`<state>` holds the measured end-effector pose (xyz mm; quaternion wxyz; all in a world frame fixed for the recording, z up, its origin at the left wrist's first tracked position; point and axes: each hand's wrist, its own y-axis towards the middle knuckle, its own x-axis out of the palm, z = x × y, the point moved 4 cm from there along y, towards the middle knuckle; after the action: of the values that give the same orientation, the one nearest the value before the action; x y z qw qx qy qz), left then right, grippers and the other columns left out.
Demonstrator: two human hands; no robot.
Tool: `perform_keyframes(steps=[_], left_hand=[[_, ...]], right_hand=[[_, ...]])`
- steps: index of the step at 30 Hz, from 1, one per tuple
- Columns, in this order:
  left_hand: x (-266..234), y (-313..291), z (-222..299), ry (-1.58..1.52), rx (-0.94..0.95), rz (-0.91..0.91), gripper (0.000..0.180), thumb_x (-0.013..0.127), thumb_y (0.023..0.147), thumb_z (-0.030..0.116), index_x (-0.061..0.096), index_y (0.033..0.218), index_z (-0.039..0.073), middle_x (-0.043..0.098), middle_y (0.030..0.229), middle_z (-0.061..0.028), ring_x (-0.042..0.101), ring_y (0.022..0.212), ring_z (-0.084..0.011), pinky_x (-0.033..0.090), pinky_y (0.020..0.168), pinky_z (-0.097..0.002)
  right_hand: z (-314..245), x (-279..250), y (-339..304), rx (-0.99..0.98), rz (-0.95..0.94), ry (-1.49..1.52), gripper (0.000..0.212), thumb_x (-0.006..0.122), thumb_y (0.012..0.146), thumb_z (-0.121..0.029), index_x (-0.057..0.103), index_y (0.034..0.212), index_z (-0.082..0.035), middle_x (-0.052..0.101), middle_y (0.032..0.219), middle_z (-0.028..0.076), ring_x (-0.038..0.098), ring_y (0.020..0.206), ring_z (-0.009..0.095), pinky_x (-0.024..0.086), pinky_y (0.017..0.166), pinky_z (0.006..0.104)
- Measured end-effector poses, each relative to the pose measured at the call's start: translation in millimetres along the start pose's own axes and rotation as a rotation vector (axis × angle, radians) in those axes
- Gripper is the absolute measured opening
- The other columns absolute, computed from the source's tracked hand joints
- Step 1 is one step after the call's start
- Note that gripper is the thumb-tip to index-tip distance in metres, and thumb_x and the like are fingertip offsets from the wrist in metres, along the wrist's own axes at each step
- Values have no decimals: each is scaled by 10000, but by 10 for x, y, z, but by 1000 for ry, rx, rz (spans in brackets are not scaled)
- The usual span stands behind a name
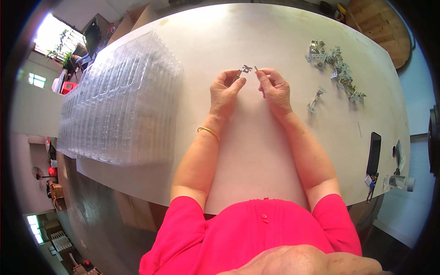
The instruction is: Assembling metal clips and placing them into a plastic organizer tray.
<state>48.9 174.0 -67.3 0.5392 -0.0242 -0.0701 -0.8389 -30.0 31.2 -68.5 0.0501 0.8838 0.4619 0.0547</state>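
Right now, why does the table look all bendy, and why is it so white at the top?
In the head view, the fisheye lens curves the table edges toward the rim; bright light washes out its far end and the window corner; the hands and the small metal part stay fairly sharp, while the clear plastic trays show glare.

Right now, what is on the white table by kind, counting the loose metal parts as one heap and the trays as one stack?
Stack of clear plastic trays: 1
Heap of loose metal brackets: 1
Separate metal bracket lying near the right hand: 1
Metal bracket held in the left hand: 1
Small pin in the right fingers: 1
Black phone: 1
Total: 6
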Motion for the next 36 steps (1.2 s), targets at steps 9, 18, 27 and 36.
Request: perform_keyframes(steps=[9,18,27,36], left_hand=[[-51,-8,-30,34,6,41,245,730,868,32,645,1098,25,658,965,-4,605,870,-70,518,794,-230],[-69,-13,49,318,252,89,251,747,842,30,662,1076,58,598,954,13,559,777,-66,507,722,-234],[-56,-5,64,315,248,76,251,743,834,17,667,1069,62,579,970,8,562,781,-75,508,729,-237],[12,-62,149,556,447,5,298,731,774,-22,682,1051,79,618,966,-49,594,862,-170,517,722,-297]], right_hand=[[-40,48,-50,-63,-19,-172,125,654,953,-175,686,1008,-67,610,692,-18,556,644,57,459,589,227],[-51,57,-53,-38,-42,-244,142,624,960,-160,674,1038,-52,614,720,-13,561,656,57,460,596,228],[-65,58,-53,-39,-69,-236,143,607,958,-146,655,1051,-48,624,713,15,567,633,75,473,579,253],[-42,66,-16,141,-197,18,223,498,1012,-116,580,1184,1,660,890,63,637,745,115,554,667,270]])
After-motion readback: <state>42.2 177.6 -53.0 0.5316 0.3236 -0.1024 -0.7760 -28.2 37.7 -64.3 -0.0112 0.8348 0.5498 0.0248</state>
